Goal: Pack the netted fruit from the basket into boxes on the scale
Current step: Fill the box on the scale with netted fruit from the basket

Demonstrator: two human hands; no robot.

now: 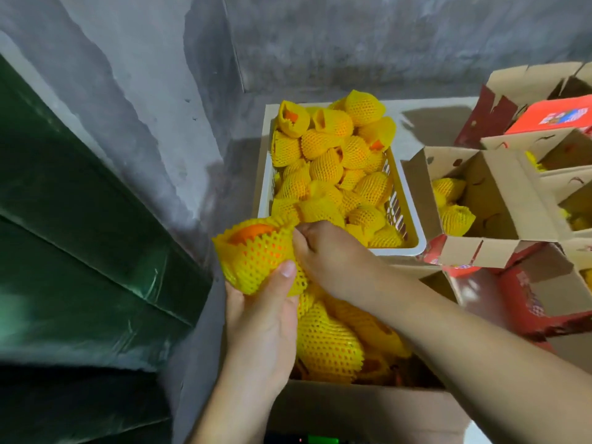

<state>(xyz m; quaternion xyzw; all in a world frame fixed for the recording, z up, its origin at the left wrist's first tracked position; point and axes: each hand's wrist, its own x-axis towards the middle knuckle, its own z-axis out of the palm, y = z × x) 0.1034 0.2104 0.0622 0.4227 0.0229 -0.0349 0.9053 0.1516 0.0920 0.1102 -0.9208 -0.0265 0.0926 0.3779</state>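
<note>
Grey concrete wall behind; your left hand [262, 318] grips a netted orange [256, 254], your right hand [333, 254] pinches its net over the near box [352, 408].

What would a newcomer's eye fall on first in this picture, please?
First, the netted fruit held up at centre by the left hand, with the right hand pinching its yellow net. Behind it, a white basket heaped with more netted fruit; an open box stands right of it.

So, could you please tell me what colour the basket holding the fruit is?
White, with slotted sides; the basket shows best in the head view.
</note>
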